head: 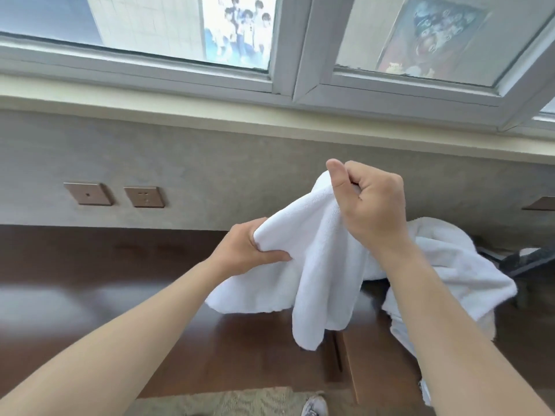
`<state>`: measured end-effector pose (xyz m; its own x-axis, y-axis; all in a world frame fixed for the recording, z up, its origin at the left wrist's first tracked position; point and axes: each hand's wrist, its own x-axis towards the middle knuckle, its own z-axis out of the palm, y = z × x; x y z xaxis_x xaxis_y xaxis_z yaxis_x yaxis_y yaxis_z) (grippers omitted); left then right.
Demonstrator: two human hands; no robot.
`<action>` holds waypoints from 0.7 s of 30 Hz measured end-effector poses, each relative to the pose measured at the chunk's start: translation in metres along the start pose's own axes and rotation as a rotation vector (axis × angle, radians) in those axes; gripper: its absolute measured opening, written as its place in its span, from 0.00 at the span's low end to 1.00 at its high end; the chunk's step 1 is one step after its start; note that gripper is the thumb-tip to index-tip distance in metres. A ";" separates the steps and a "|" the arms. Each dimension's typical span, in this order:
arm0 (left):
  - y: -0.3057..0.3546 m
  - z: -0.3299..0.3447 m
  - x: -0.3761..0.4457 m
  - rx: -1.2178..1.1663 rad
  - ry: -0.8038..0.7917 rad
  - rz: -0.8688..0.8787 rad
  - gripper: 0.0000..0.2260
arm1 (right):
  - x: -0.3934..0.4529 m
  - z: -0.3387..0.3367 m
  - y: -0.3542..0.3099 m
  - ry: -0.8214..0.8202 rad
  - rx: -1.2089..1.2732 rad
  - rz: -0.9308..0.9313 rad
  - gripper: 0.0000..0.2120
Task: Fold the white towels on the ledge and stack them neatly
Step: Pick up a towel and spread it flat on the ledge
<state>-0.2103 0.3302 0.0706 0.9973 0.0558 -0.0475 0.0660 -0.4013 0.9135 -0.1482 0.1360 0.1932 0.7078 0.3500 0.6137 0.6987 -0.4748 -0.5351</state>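
Note:
A small white towel hangs in the air above the dark wooden ledge. My right hand pinches its top corner, held highest. My left hand grips the towel's left edge, lower down. The cloth droops in loose folds between and below both hands. A heap of more white towels lies crumpled on the ledge to the right, partly behind my right forearm.
A grey wall with two brown socket plates rises behind the ledge, with a window frame above. A dark object sits at the far right. Carpet and a shoe show below the ledge's front edge.

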 end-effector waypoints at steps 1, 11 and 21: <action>-0.015 -0.015 -0.014 0.015 0.012 -0.023 0.17 | 0.000 0.014 -0.011 -0.011 0.018 0.007 0.26; -0.092 -0.144 -0.092 0.328 0.109 -0.284 0.15 | -0.010 0.126 -0.043 -0.245 0.083 0.047 0.26; -0.109 -0.212 -0.124 0.748 0.237 -0.257 0.20 | -0.013 0.191 -0.050 -0.468 0.062 0.119 0.27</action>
<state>-0.3480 0.5612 0.0631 0.9206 0.3867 -0.0550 0.3784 -0.8479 0.3713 -0.1727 0.3091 0.1015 0.7442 0.6285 0.2262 0.6045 -0.4896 -0.6284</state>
